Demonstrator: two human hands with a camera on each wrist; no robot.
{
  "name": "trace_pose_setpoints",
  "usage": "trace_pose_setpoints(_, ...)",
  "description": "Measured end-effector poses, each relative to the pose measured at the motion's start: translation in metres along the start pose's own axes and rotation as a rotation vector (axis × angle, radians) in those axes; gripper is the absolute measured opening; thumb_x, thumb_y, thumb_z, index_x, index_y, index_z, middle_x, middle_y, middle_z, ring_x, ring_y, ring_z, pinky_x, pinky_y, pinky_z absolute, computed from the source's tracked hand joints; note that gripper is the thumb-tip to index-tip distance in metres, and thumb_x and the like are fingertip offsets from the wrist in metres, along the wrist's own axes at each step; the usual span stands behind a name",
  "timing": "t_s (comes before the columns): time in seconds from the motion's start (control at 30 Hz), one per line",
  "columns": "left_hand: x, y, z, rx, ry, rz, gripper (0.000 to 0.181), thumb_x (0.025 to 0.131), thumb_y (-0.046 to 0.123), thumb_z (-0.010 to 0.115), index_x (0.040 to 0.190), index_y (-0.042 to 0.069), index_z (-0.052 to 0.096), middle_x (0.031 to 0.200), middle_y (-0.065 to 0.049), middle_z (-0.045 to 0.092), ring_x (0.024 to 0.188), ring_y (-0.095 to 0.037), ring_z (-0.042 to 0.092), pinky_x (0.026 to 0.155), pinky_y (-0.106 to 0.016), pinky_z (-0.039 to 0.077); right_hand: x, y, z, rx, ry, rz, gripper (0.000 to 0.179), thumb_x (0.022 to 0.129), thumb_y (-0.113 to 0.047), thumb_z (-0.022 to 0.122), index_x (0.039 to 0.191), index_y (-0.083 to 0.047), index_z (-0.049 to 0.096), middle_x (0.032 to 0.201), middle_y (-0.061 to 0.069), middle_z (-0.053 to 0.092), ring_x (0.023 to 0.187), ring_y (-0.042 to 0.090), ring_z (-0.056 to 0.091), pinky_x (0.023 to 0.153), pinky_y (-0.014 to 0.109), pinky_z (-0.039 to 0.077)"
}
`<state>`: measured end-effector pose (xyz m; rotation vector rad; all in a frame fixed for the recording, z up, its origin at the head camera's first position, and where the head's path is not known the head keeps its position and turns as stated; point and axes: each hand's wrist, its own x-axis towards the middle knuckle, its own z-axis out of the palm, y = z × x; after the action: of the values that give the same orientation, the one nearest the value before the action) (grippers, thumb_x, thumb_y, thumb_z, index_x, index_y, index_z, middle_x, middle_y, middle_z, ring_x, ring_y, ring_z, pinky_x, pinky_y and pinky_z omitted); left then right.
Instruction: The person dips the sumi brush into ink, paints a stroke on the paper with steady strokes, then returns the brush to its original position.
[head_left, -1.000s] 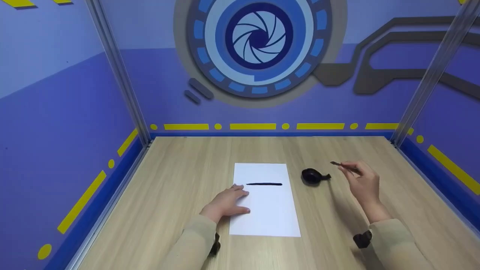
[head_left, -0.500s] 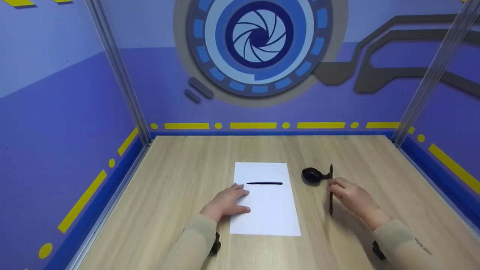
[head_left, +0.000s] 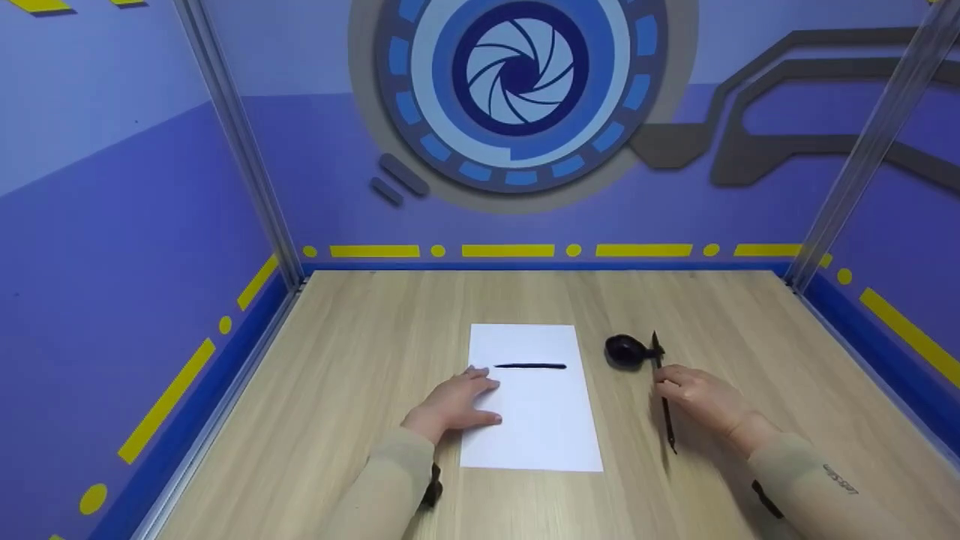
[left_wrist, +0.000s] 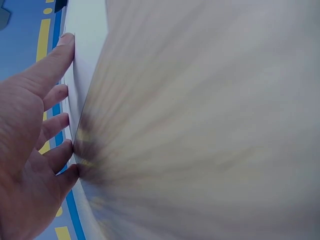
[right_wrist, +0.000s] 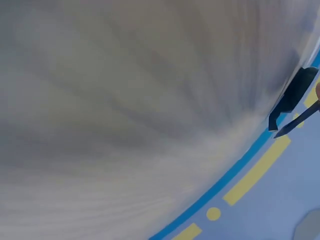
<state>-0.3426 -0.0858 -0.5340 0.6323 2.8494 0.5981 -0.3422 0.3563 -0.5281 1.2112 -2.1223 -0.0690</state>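
Observation:
A white sheet of paper (head_left: 532,435) lies on the table, with one black brush stroke (head_left: 531,366) running across its upper part. My left hand (head_left: 454,401) rests spread on the sheet's left edge, fingers straight, as the left wrist view (left_wrist: 35,130) also shows. My right hand (head_left: 701,397) pinches a dark ink brush (head_left: 666,416) around its middle. The brush's pointed tip overlaps the stubby handle of a small black ink dish (head_left: 624,352), while its looped end slants toward me. In the right wrist view the brush tip (right_wrist: 297,121) shows close by the dish (right_wrist: 297,90); most of the hand is out of that frame.
The light wooden table (head_left: 360,337) is closed in by blue-purple printed walls (head_left: 315,180) on the left, back and right. Metal posts (head_left: 236,142) stand at the back corners. Dark wrist-worn devices (head_left: 433,487) show below both sleeves.
My right hand has come down and left from above the table, bringing the brush from a raised, slanted hold to beside the ink dish's handle. My left hand and the paper have stayed put.

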Motion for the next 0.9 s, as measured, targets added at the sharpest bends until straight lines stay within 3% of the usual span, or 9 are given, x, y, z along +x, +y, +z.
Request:
trace_pose_setpoints(0.2,0.0011,-0.0005,0.0015,-0.005,-0.001,-0.003,0.066,0.091,0.047,0.076,0.147,0.017,0.057,0.164,-0.007,0.043,0.157,-0.032,0.031,0.128,-0.049,0.031,0.0002,0.0022,0.0047,0.002,-0.005,-0.036,0.037,0.066,0.013,0.068,0.098,-0.005,0.070,0.102,0.011,0.072,0.092,0.029,0.070,0.077,0.041,0.061)
trace_pose_setpoints(0.63,-0.0005,0.0000,-0.0001,-0.016,-0.007,-0.009,0.066,0.091,0.047,0.076,0.148,0.018,0.057,0.164,-0.007,0.042,0.157,-0.031,0.031,0.128,-0.049,0.031,-0.0022,0.0009,0.0044,-0.029,-0.079,-0.050,0.041,0.063,0.014,0.074,0.098,-0.008,0.070,0.104,0.007,0.071,0.096,0.023,0.068,0.079,0.034,0.060)
trace_pose_setpoints(0.9,0.0002,-0.0006,-0.0003,-0.009,-0.002,-0.003,0.066,0.091,0.047,0.076,0.147,0.017,0.057,0.164,-0.007,0.043,0.156,-0.032,0.032,0.127,-0.050,0.032,-0.0026,0.0051,0.0092,0.081,-0.039,-0.075,0.034,0.067,0.011,0.070,0.093,-0.010,0.070,0.100,0.005,0.069,0.092,0.020,0.064,0.076,0.030,0.054)
